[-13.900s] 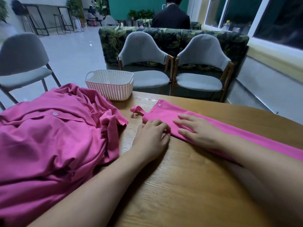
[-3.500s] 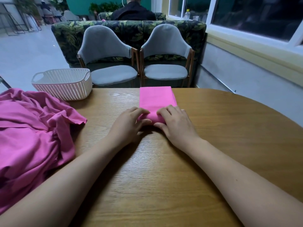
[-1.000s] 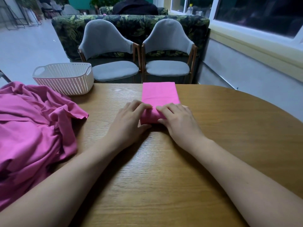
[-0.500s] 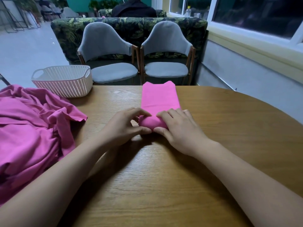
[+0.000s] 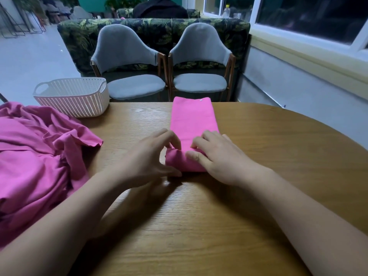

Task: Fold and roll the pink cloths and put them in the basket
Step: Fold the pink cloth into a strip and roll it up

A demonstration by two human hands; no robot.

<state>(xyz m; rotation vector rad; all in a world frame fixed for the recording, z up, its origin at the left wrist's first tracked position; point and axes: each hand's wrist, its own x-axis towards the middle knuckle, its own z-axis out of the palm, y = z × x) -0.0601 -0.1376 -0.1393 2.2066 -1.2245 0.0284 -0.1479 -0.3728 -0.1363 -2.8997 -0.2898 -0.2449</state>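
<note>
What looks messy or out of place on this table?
Only the pile at the left: crumpled, one flap spilling toward the middle. The strip lies straight, its near end rolled under the left hand and right hand. The basket stands upright.

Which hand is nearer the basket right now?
Left. The left hand grips the left end of the roll, on the side toward the basket; the right hand grips the right end, farther off.

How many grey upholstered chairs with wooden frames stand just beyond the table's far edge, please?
2: the left grey upholstered chair stands right of the white plastic basket; the right chair stands beside it. Others may be hidden farther back.
</note>
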